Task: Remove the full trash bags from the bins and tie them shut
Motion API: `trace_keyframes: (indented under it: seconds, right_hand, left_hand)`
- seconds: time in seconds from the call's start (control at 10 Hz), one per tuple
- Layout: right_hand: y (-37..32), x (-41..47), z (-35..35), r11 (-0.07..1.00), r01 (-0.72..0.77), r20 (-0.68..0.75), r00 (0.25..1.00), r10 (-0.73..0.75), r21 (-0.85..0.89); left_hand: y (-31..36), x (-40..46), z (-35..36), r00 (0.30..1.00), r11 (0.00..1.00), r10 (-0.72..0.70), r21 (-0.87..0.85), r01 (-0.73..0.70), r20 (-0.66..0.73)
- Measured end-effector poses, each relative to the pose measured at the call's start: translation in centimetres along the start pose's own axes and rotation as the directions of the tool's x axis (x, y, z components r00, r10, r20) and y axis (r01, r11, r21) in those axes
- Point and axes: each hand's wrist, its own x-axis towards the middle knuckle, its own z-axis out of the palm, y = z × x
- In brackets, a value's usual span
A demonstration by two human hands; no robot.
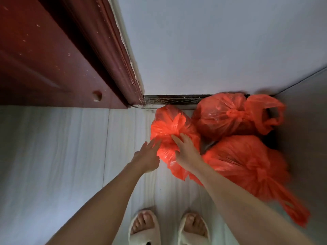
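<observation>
While the small red trash bag (pixel 169 128) sits on the tiled floor (pixel 70 156) near the wall corner, beside two knotted bags (pixel 223 119), the right hand (pixel 185 149) rests spread on it and the left hand (pixel 148 156) touches its side, fingers straight. Its top looks gathered; next likely needs knotting or setting down. No writing is legible.

We see three bags on the floor (pixel 53 156) in a corner. The near-left bag (pixel 169 128) sits in front of the wall (pixel 212 50). The back bag (pixel 223 117) is to its right, against the wall. The near-right bag (pixel 247 165) lies in front of the back bag. The door (pixel 44 59) stands to the left. Our left hand (pixel 146 158) touches the near-left bag's left side. Our right hand (pixel 187 151) rests on top of it. Our slippers (pixel 145 227) are below, nearest us.
</observation>
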Motion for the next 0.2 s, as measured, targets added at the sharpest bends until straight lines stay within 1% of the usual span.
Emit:
trace_keyframes:
  seconds: [0.1, 0.2]
  right_hand:
    - [-2.1, -2.4, -4.2, 1.0, -0.001, 0.007, 1.0, 0.001, 0.01]
    - [-5.6, -5.8, -10.0, 0.999, -0.012, -0.039, 0.999, 0.014, 0.045]
  left_hand:
    - [2.1, -3.8, -3.6, 0.997, 0.998, -0.067, -0.018, 0.066, -0.042]
    - [5.0, -9.6, -8.7, 0.988, 0.999, -0.04, -0.011, 0.039, -0.148]
